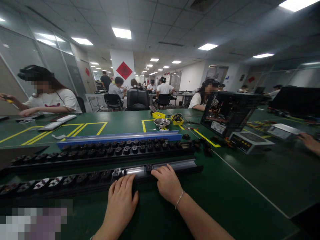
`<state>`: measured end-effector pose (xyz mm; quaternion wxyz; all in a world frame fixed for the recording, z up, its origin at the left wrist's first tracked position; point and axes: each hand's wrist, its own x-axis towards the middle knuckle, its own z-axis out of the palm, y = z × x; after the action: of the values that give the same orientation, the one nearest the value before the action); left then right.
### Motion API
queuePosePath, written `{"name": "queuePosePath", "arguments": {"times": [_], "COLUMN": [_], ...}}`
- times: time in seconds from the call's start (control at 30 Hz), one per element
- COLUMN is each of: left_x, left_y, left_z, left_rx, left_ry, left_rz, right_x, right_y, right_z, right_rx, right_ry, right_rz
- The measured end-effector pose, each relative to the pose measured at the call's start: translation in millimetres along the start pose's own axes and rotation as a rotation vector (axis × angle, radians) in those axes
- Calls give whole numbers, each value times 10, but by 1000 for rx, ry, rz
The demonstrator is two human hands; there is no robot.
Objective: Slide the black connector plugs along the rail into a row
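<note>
A long black rail (178,165) lies across the table in front of me, its bright channel bare toward the right end. Several black socket modules (82,179) sit in a row in its left part. My right hand (168,184), with a thin bracelet at the wrist, has its fingers closed at a single black socket module (149,167) in the channel, apart from the row. Extended fingers of my left hand (123,196) rest along the rail's near edge, beside the last module of the row. Its fingertips touch the rail, holding nothing visible.
Behind are another filled rail (100,156) and a blue rail (120,137). Loose black modules (207,148), a metal bowl (161,123) and yellow bins (159,115) lie farther back. An open computer case (228,111) and power supply (251,142) stand right. Co-workers sit around.
</note>
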<state>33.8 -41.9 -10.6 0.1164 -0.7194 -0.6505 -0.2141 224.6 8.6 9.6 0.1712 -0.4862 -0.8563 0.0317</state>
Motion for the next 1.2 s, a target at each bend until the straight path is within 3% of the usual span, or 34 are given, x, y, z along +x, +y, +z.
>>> {"name": "queuePosePath", "arguments": {"times": [0.33,1.2], "left_x": [-8,-1], "left_y": [-8,1], "left_z": [1,-14], "left_rx": [9,7], "left_ry": [15,-12], "left_rz": [16,-4], "right_x": [-4,-23], "right_y": [46,197], "right_z": [47,-60], "right_rx": [44,55], "right_ry": [45,111], "right_rz": [10,-3]}}
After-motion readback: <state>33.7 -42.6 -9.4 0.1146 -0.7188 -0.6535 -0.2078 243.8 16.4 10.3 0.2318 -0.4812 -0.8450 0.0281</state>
